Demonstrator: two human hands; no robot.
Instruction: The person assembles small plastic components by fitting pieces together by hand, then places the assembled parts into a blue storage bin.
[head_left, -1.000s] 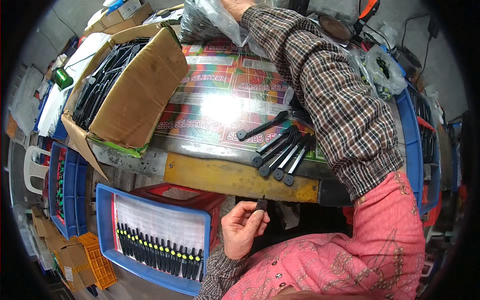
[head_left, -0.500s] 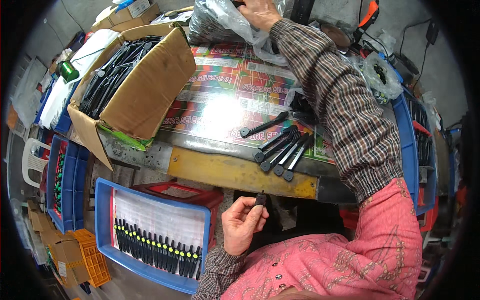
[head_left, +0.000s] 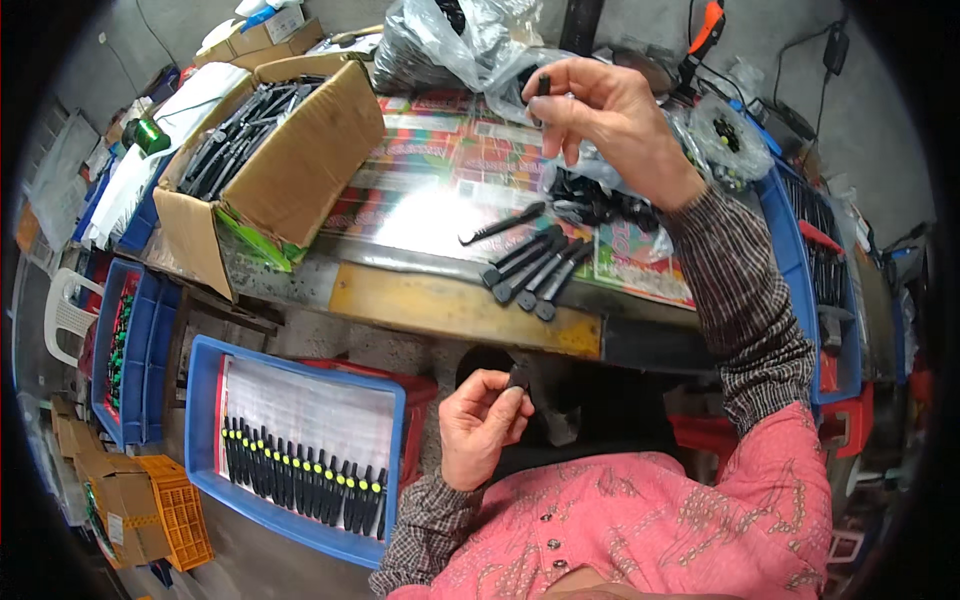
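Observation:
My left hand (head_left: 480, 428), low in front of my lap, pinches a small dark plastic part (head_left: 517, 377) between thumb and fingers. Above the table, my right hand (head_left: 625, 125) grips another short black piece (head_left: 543, 97) between thumb and forefinger, its other fingers curled loosely. The exact kind of either part is too small to tell. Beneath my right hand lies a heap of black plastic parts (head_left: 595, 198) on clear film. Several long black arms with round ends (head_left: 545, 272) lie fanned out near the table's front edge, one of them (head_left: 505, 224) apart from the others.
A clear plastic bag of dark parts (head_left: 430, 50) stands at the back. On the left, an open cardboard box (head_left: 310, 150) holds many black strips. A blue tray (head_left: 396, 465) below has a row of black pieces with yellow-green dots. Blue bins (head_left: 785, 270) stand right.
My right hand has come back from the plastic bag toward me, now with a small black piece in it. My left hand still holds its part in nearly the same place. The view has shifted slightly.

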